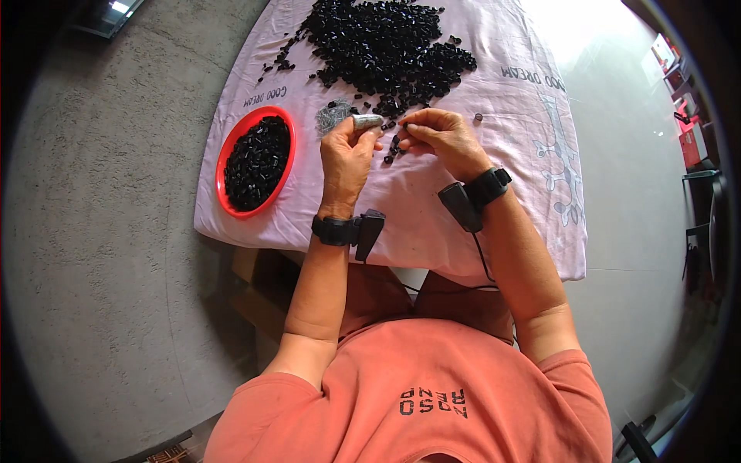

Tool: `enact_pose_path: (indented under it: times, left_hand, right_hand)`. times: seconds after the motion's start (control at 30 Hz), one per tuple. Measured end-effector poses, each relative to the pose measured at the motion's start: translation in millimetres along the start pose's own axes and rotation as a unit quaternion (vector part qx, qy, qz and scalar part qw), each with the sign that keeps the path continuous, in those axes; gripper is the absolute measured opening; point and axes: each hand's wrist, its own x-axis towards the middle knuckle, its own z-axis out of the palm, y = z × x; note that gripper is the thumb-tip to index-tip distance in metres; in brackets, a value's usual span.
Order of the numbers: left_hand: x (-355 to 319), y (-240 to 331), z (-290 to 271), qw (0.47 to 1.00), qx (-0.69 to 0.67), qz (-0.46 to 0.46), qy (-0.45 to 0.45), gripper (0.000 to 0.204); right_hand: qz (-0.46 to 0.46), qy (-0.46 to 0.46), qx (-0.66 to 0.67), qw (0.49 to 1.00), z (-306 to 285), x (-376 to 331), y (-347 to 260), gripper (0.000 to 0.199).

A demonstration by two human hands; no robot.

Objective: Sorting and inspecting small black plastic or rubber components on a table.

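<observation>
Up close, left hand (345, 158) fingers clench a grey cylinder (367, 121); right hand (441, 139) fingers pinch a small black piece (403, 124).

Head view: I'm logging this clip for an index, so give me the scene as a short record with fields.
surface: pale pink cloth over a table, grey floor around it
left hand: holds a small silvery cylindrical piece at the fingertips
right hand: pinches a small black part beside the left hand
wrists: black bands, each with a small black device
loose stock: heap of small black parts beyond the hands
container: red bowl of black parts, left of the hands
also: small pile of silvery bits
</observation>
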Motion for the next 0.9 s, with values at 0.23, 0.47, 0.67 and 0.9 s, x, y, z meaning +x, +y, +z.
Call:
enact_pose_path:
  times: [0.23,0.47,0.67,0.9]
  left_hand:
    - [1.9,4.1,14.7,0.999,-0.039,0.022,-0.012,0.011]
    - [1.8,3.0,19.0,1.000,-0.016,0.023,-0.006,0.011]
    - [2.6,5.5,16.9,0.999,-0.012,0.030,0.001,0.011]
    - [2.5,8.1,17.2,0.999,0.009,0.041,0.000,0.010]
  right_hand:
    - [0.023,-0.007,0.011,1.000,4.3,-3.1,-3.1,0.020]
    - [0.014,-0.024,0.042,0.999,3.9,-2.0,0.5,0.021]
    - [0.019,-0.033,0.059,0.998,4.8,-2.1,-1.9,0.022]
    - [0.018,-0.032,0.083,0.996,7.1,-3.2,-1.4,0.025]
